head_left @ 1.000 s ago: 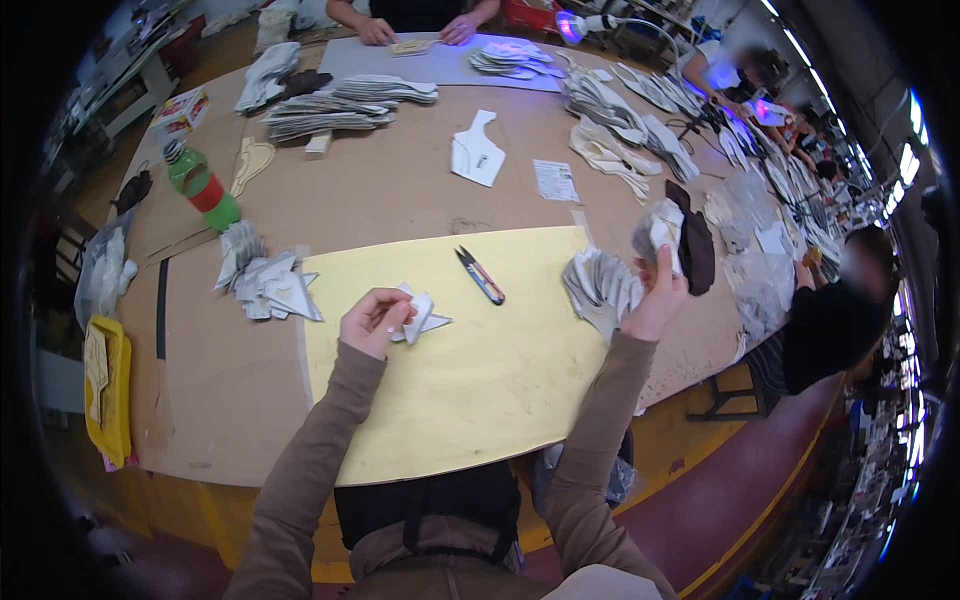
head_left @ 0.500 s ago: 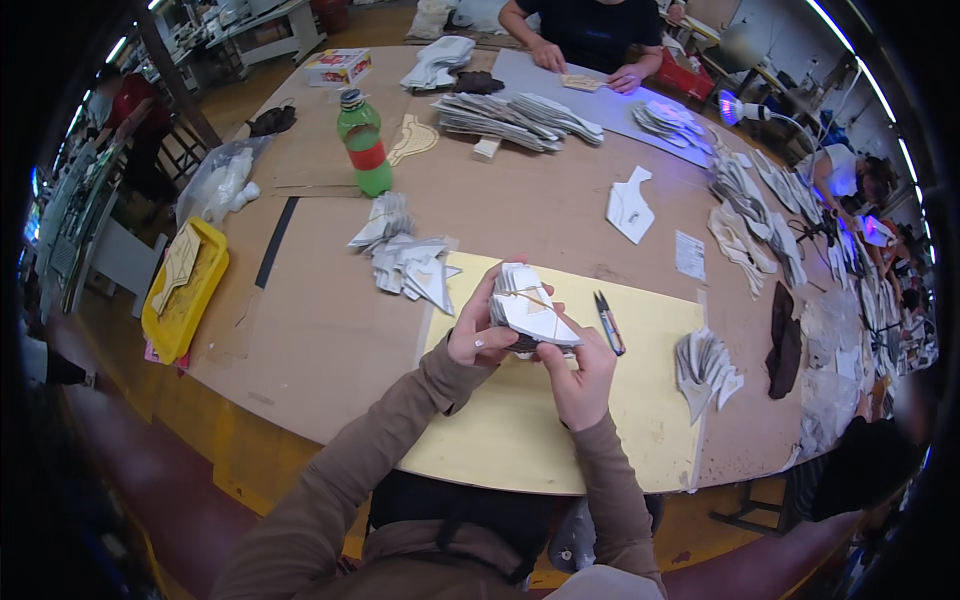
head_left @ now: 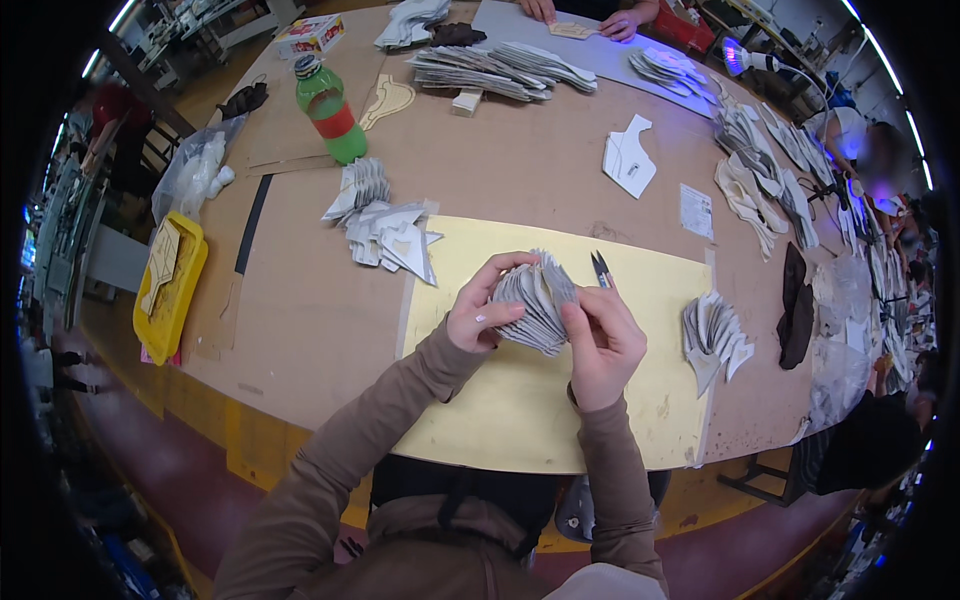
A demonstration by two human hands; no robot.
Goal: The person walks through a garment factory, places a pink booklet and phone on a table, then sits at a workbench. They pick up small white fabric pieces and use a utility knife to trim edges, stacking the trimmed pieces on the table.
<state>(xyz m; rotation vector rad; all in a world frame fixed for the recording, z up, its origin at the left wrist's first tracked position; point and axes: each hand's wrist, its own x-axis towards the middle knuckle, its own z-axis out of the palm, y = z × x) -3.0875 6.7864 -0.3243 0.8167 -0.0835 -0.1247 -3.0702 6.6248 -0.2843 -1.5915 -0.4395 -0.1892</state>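
Observation:
Between my two hands is a thick stack of cut grey-white pieces [head_left: 531, 304], turned so that its many layered edges show and fan apart. My left hand [head_left: 482, 308] wraps its left side, thumb across the front. At the upper right, my right hand [head_left: 606, 335] pinches the stack's edge between thumb and fingers. Both hands are over a yellow sheet [head_left: 500, 415] on the table. Thread snips [head_left: 601, 268] lie just beyond my right fingers, partly hidden by them. To the left are more bundled pieces [head_left: 390, 236], and to the right a fanned bundle [head_left: 713, 335].
A green bottle [head_left: 331, 112] stands at the back left, near a yellow tray [head_left: 187, 300]. Long stacks of pieces [head_left: 490, 70] lie at the far side. One white piece [head_left: 628, 158] and a paper label [head_left: 697, 211] lie right of centre. Across the table, another person's hands [head_left: 620, 24] work under a lamp [head_left: 737, 57].
The stack has been turned from its flat white face, with a band across it, to its layered edges. My right hand has moved up its right side. The whole view has shifted slightly.

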